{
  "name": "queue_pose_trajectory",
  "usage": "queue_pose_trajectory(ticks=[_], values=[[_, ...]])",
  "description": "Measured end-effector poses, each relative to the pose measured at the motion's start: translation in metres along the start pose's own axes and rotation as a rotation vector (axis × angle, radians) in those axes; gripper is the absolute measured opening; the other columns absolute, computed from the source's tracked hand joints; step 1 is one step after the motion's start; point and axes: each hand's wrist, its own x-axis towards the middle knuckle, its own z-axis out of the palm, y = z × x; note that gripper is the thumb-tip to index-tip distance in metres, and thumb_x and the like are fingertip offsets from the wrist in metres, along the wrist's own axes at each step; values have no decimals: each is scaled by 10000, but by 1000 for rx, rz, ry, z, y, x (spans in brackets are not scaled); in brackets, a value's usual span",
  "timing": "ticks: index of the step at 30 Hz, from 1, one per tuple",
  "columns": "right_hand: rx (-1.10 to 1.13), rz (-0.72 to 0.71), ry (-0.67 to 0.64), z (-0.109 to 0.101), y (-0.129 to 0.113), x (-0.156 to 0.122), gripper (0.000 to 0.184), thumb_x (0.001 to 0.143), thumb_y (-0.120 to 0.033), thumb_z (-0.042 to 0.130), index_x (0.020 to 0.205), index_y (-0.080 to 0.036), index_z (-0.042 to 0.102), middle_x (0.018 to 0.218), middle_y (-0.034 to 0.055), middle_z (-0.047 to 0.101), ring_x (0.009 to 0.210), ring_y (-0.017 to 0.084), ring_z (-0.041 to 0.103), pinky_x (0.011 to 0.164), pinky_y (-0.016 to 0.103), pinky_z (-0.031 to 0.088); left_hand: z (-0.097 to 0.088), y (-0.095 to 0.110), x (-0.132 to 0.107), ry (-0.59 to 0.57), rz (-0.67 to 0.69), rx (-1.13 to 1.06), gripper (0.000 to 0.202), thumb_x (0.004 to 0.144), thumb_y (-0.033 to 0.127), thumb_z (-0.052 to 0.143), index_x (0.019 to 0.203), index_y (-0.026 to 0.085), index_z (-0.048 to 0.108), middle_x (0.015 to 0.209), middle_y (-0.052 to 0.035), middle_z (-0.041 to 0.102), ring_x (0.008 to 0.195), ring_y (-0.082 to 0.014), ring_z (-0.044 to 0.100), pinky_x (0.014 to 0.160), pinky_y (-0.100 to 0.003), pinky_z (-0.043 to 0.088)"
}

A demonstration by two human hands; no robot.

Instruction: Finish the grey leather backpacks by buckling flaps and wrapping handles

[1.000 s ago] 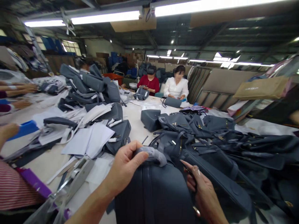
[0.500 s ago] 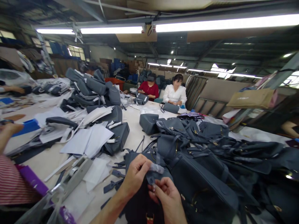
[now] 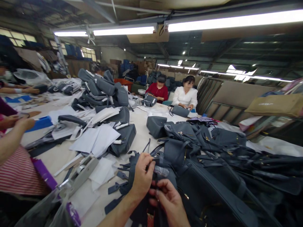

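Observation:
A dark blue-grey handbag (image 3: 136, 216) lies right in front of me, partly under my forearms. My left hand (image 3: 143, 173) is closed, thumb and fingers pinching a narrow dark strap (image 3: 156, 160) near the bag's top. Just below and to the right, my right hand (image 3: 168, 197) has its fingers curled around a dark strap too; its fingertips partly hide it. Clear plastic wrap (image 3: 161, 171) covers part of a handle beside my left fingers. Several small dark tags (image 3: 115, 187) lie left of the bag.
More dark bags (image 3: 208, 189) are heaped along the right. White paper sheets (image 3: 96, 140) and a grey metal tool (image 3: 82, 175) lie to the left. Another pile of bags (image 3: 101, 86) stands behind. A co-worker in red stripes (image 3: 21, 170) is close at left; two people sit across the table.
The view has swung left, so the surroundings sit further right. My left hand has shifted up slightly along the strap, and the fingers of my right hand have moved apart from it.

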Motion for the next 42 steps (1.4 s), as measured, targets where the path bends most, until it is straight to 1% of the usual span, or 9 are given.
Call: queue_pose_trajectory(ticks=[4, 8, 11, 15, 19, 23, 26, 37, 42], values=[[-104, 95, 58, -8, 8, -4, 510, 583, -483, 844, 855, -212, 508, 632, -13, 685, 563, 169, 663, 486, 254, 528, 1, -10, -16, 48, 200, 214, 253, 899, 207, 467, 939, 220, 716, 866, -72, 603, 830, -206, 556, 772, -361, 454], [-173, 58, -1, -4, -2, 1, 448, 637, -542, 788, 813, -172, 607, 565, -23, 649, 466, 117, 577, 445, 216, 456, -1, -10, -32, -142, 307, 178, 282, 901, 246, 463, 971, 226, 735, 816, -75, 613, 726, -188, 577, 640, -301, 492], [-112, 45, -107, -3, -14, 2, 460, 632, -469, 818, 946, -168, 667, 644, -17, 678, 567, 127, 610, 526, 221, 472, -7, -7, -40, -172, 298, 99, 300, 903, 216, 437, 978, 204, 727, 827, -83, 597, 715, -176, 589, 627, -278, 502], [-195, 192, -141, -14, -15, -2, 377, 641, -473, 808, 792, -167, 647, 636, -7, 680, 576, 138, 636, 520, 223, 474, -21, -9, -48, -171, 81, -54, 266, 893, 170, 448, 945, 197, 708, 861, -78, 637, 783, -173, 617, 699, -273, 506], [-226, 152, -147, -19, -10, -6, 313, 663, -401, 811, 786, -164, 646, 646, -10, 687, 586, 112, 621, 528, 189, 442, -31, -9, -50, -204, -222, -240, 217, 829, 178, 511, 895, 175, 717, 927, -71, 681, 878, -196, 633, 801, -298, 499], [-172, 109, -102, -12, -8, -6, 380, 613, -357, 848, 889, -172, 665, 790, 36, 742, 704, 159, 668, 584, 221, 489, -32, -4, -48, -156, -596, -546, 114, 715, 239, 649, 790, 153, 643, 720, -4, 631, 624, -128, 588, 616, -249, 499], [-154, 78, -19, -5, -4, -4, 396, 599, -372, 856, 871, -184, 638, 738, 16, 738, 657, 152, 661, 554, 223, 496, -35, -5, -47, -176, -785, -702, 299, 614, 220, 727, 872, 164, 586, 633, 46, 592, 529, -100, 558, 537, -219, 474], [-190, 8, 50, 3, 6, 1, 593, 535, -426, 877, 1015, -165, 648, 750, 43, 759, 634, 149, 642, 539, 221, 477, -44, -17, -46, -520, -815, -293, 116, 637, 193, 588, 736, 167, 533, 512, 32, 606, 411, -118, 569, 354, -156, 336], [-194, 5, 54, -1, 9, 2, 597, 556, -420, 868, 1045, -153, 654, 716, 36, 740, 599, 138, 609, 522, 218, 449, -42, -17, -48, -611, -854, -321, 144, 613, 168, 570, 745, 172, 513, 498, 40, 604, 381, -113, 558, 367, -165, 369]])
